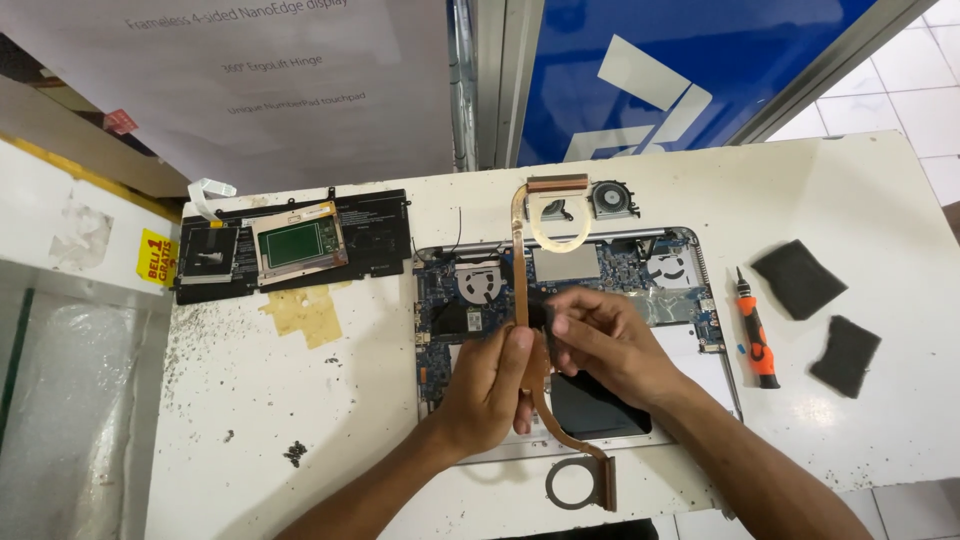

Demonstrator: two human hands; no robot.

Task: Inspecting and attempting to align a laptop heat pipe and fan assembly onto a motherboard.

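A long copper heat pipe assembly with a round fan frame at each end lies over an opened laptop base. My left hand pinches the pipe near its middle between thumb and fingers. My right hand grips the same middle part from the right, fingers curled on a dark pad there. One fan frame hangs over the table's near edge; the other rests beyond the laptop. The laptop's blue circuit board is exposed.
A black flat battery pack with a green-faced part on it lies at the left rear. A small grey fan sits behind the laptop. An orange-and-black screwdriver and two dark foam pads lie right, on the white table.
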